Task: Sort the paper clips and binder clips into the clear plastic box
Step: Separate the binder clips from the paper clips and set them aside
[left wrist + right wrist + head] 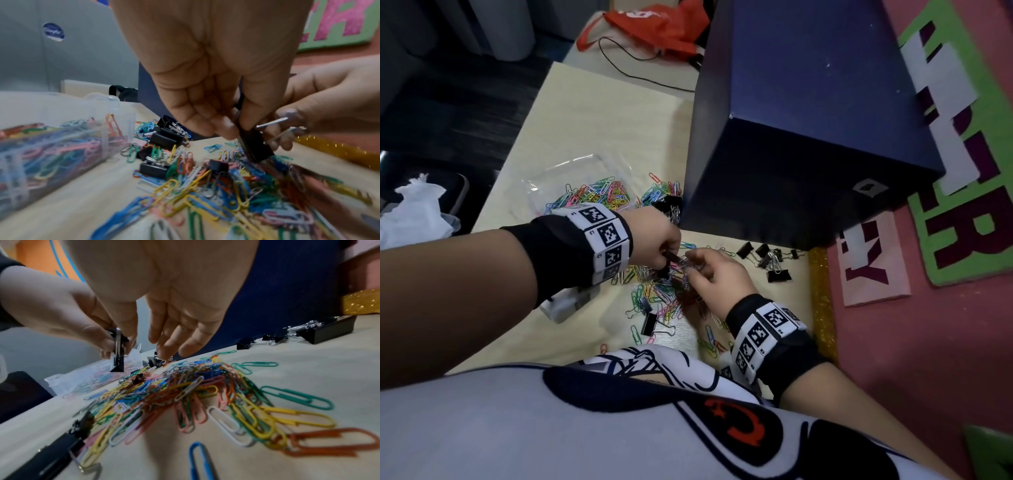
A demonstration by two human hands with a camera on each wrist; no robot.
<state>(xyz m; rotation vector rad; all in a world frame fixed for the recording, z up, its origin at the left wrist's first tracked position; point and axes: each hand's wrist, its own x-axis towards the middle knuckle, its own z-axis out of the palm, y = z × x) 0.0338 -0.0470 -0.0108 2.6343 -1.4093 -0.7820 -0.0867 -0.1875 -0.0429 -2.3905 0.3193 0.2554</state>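
My left hand (671, 255) pinches a black binder clip (255, 146) just above a heap of coloured paper clips (664, 291) in the middle of the pale table. My right hand (690, 260) meets it from the right, and its thumb and forefinger pinch the same clip's silver wire handles (271, 122). Its other fingers (174, 337) hang straight over the heap (185, 391). The clear plastic box (571, 164) stands open behind my left wrist, with many coloured paper clips in it (51, 146). More black binder clips lie mixed into the heap (153, 168).
A big dark blue box (808, 102) stands close behind the heap. Several binder clips (770, 260) lie at its foot on the right, others (669, 205) between it and the clear box. A gold glitter strip (822, 301) borders the table's right edge.
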